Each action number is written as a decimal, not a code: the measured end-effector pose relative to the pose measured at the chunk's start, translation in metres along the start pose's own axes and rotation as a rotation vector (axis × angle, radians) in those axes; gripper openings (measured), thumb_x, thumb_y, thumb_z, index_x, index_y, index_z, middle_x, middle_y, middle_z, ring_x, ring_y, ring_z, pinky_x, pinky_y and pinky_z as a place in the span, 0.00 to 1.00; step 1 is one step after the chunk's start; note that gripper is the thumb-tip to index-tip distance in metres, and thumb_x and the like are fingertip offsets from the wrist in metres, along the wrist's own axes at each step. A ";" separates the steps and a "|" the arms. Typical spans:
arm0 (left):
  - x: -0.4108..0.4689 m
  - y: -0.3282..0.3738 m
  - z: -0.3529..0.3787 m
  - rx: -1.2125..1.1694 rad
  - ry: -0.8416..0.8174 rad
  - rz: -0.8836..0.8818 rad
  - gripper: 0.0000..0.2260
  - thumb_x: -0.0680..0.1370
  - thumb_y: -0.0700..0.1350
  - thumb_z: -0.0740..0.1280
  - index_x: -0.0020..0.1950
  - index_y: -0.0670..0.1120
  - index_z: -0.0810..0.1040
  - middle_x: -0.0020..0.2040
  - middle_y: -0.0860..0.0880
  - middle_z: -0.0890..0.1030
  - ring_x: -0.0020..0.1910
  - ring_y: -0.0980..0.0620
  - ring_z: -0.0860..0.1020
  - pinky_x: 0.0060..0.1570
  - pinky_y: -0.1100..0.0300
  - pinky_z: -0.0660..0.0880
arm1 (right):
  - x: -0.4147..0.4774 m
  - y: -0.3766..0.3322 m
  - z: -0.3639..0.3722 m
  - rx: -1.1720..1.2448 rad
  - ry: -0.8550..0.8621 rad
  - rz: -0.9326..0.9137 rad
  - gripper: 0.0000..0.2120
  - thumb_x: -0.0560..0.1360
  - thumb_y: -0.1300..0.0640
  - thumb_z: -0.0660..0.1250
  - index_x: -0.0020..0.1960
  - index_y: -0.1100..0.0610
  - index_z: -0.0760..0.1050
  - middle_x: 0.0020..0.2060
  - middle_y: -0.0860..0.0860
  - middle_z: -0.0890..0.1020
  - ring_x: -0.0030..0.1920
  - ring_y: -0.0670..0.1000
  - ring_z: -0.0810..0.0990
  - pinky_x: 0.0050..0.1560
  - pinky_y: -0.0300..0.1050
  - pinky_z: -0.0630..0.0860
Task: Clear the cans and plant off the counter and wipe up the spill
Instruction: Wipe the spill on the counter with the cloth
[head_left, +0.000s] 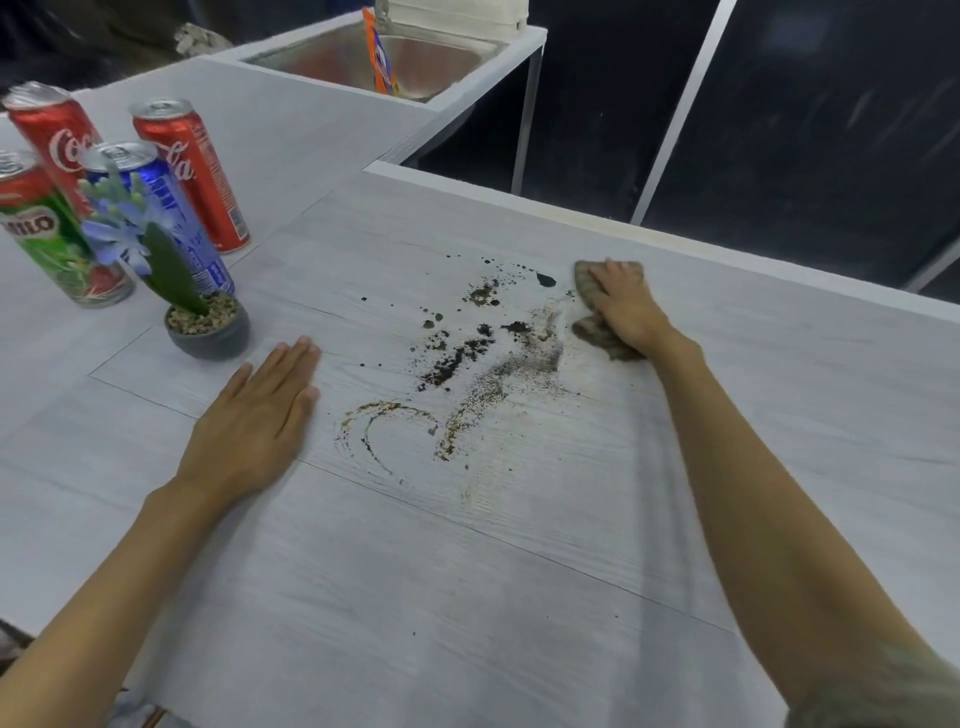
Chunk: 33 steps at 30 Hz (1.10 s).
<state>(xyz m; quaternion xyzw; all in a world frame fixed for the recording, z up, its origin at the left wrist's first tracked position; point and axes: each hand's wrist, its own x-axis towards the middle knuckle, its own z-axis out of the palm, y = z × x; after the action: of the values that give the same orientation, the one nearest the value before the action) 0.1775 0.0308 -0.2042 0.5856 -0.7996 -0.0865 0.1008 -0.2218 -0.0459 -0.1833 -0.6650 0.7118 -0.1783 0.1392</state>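
Spill (483, 358): dark grains and brown smears in the middle of the grey counter (519, 571), between your two hands; the patch nearest the cloth already looks dragged thin, while the ring-shaped streak nearer you looks untouched.
Cloth (605, 340): a crumpled brownish rag at the spill's far right edge, flat on the counter.
Right hand (626, 306): you have it pressed palm-down on the cloth, fingers curled over it and holding it bunched.
Left hand (260, 410): spread open and flat on the counter, holding nothing, just bracing you.
Stroke: draw the cloth toward you through the loose grains in one gathering pass, keeping your palm flat so crumbs collect rather than scatter.
Cans and plant: two Coca-Cola cans (192, 171), a blue can (161, 213), a Milo can (47, 234) and the small potted plant (208, 325) stand grouped at the left, near your left hand but clear of the spill.
Risk: sweeping leftward could push grit against the pot.
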 end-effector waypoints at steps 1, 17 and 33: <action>0.000 0.000 0.000 0.005 -0.003 0.002 0.28 0.75 0.56 0.39 0.76 0.52 0.46 0.77 0.56 0.48 0.72 0.64 0.45 0.74 0.59 0.43 | 0.000 -0.019 0.008 0.018 -0.008 -0.045 0.17 0.81 0.53 0.50 0.65 0.59 0.68 0.64 0.58 0.70 0.68 0.59 0.64 0.72 0.58 0.58; 0.001 0.000 0.001 -0.033 0.042 -0.021 0.28 0.76 0.57 0.40 0.76 0.52 0.49 0.76 0.57 0.49 0.73 0.63 0.46 0.74 0.60 0.44 | 0.025 -0.011 -0.002 0.025 -0.015 0.016 0.17 0.80 0.61 0.51 0.66 0.59 0.69 0.66 0.61 0.70 0.68 0.60 0.65 0.70 0.53 0.55; 0.002 -0.003 0.003 -0.011 0.052 0.004 0.30 0.74 0.60 0.36 0.76 0.52 0.48 0.75 0.59 0.47 0.74 0.63 0.45 0.74 0.60 0.44 | -0.037 -0.001 -0.023 0.093 -0.155 -0.065 0.25 0.76 0.57 0.50 0.73 0.50 0.61 0.77 0.48 0.55 0.77 0.47 0.48 0.75 0.44 0.42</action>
<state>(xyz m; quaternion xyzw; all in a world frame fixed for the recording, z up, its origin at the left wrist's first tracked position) 0.1788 0.0285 -0.2079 0.5854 -0.7975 -0.0756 0.1252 -0.2277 -0.0078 -0.1640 -0.6922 0.6680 -0.1637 0.2188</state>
